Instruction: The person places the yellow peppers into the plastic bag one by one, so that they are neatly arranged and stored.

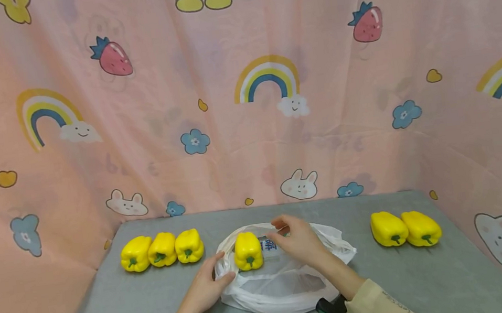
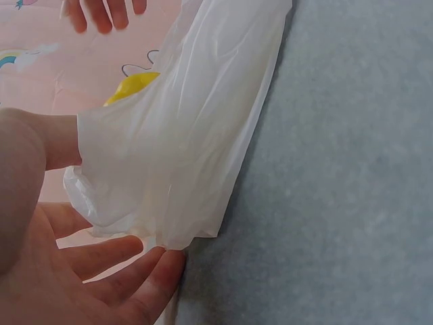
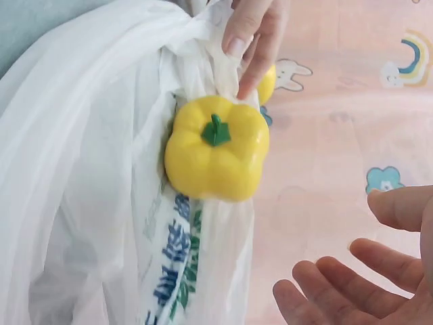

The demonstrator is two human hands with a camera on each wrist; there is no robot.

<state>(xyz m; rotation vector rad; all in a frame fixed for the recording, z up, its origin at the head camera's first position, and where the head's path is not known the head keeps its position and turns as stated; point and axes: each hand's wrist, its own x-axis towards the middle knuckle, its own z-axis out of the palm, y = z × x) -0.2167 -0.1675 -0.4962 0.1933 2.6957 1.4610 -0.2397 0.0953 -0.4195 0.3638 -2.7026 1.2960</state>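
A white plastic bag (image 1: 283, 295) lies on the table with its mouth spread and blue print on its inner side. One yellow bell pepper (image 1: 247, 251) with a green stem sits at the left part of the bag's mouth. My left hand (image 1: 205, 284) holds the bag's left edge, its thumb on one side of the plastic and fingers on the other, close beside the pepper. Over the bag's far rim is my right hand (image 1: 301, 238), fingers loosely bent and apart. In the right wrist view that hand (image 3: 358, 277) holds nothing and stands off from the pepper (image 3: 216, 152).
Three yellow bell peppers (image 1: 162, 249) stand in a row at the back left of the grey table (image 1: 109, 312). Two more peppers (image 1: 405, 229) sit side by side at the right. A pink patterned curtain (image 1: 243, 168) hangs behind and along both sides.
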